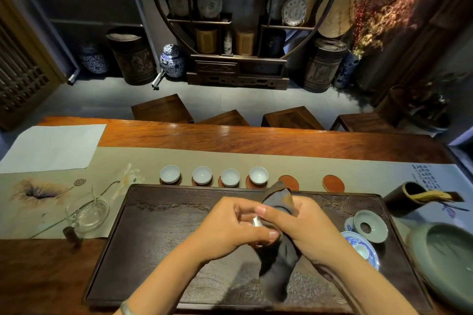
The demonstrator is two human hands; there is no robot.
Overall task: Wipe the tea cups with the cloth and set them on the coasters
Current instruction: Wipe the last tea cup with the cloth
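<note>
A small white tea cup (pixel 256 222), mostly hidden, sits between both hands above the dark carved wooden tea tray (pixel 163 238); only a pale sliver of it shows. The left hand (pixel 230 225) comes in from the lower left with its wrist bent inward, fingers curled round the cup and thumb lying across the near side. The right hand (pixel 297 227) reaches in from the lower right, fingers wrapped about a dark grey cloth (pixel 277 263), its thumb pressed toward the cup. One end of the cloth sticks up past the right hand's knuckles and the other hangs down toward the tray. Beyond the tray, on the beige runner of the wooden desk (pixel 256 135), four white tea cups (pixel 202 175) stand on round reddish-brown coasters (pixel 333 182), and two coasters to their right are bare.
</note>
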